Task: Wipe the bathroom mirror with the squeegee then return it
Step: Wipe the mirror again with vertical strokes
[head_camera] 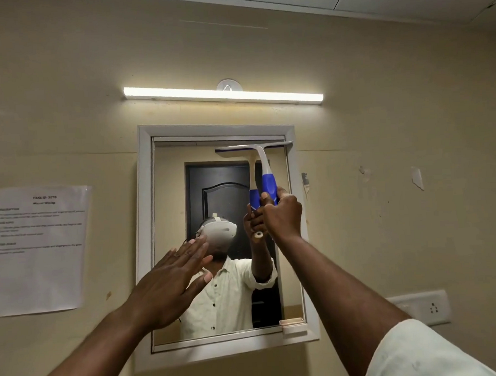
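The person's right hand (pixel 282 214) grips the blue lower part of the white-and-blue plastic squeegee (pixel 264 169), fingers curled round the handle. The grip sits low on the handle, likely for reach, since the blade lies flat along the top right of the glass just under the frame. That placement suits a downward pull from the upper edge.

The white-framed rectangular bathroom mirror (pixel 148 221) hangs on the beige wall (pixel 381 123), below a lit white tube light (pixel 222 95).

The left hand (pixel 171 278) is open, fingers straight and together, raised in front of the mirror's lower left. Whether the palm touches the glass cannot be told; it seems held up for balance or to steady the frame.

Judgement: wiping is at the start of a stroke on the right side; the return step is not yet due.

A printed paper sheet (pixel 40 250) is stuck to the wall left of the mirror, a white switch socket (pixel 422 308) to the right.
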Demonstrator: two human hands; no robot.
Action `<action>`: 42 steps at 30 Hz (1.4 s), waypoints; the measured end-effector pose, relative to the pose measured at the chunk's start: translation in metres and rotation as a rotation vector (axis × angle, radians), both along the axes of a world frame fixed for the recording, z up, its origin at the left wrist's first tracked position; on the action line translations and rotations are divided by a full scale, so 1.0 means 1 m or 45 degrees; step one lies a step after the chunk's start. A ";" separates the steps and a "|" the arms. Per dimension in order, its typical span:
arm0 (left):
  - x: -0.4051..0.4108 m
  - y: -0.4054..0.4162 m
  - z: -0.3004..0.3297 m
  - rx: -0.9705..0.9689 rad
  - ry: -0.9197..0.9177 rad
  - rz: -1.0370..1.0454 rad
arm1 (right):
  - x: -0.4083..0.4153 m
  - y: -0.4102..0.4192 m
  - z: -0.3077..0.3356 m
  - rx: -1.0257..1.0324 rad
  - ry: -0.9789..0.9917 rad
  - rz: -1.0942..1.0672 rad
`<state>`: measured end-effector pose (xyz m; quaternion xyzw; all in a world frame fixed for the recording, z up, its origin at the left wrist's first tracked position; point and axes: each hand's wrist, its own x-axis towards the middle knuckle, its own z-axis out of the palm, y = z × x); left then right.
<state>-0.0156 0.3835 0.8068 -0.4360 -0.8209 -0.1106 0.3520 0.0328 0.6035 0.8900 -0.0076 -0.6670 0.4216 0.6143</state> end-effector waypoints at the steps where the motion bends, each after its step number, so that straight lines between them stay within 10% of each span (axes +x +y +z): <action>1: 0.000 -0.001 -0.003 -0.005 -0.002 -0.001 | 0.001 -0.001 -0.005 -0.016 -0.003 0.010; 42: 0.048 -0.044 -0.071 -0.064 -0.159 0.037 | 0.055 -0.054 -0.209 -0.243 -0.350 -0.020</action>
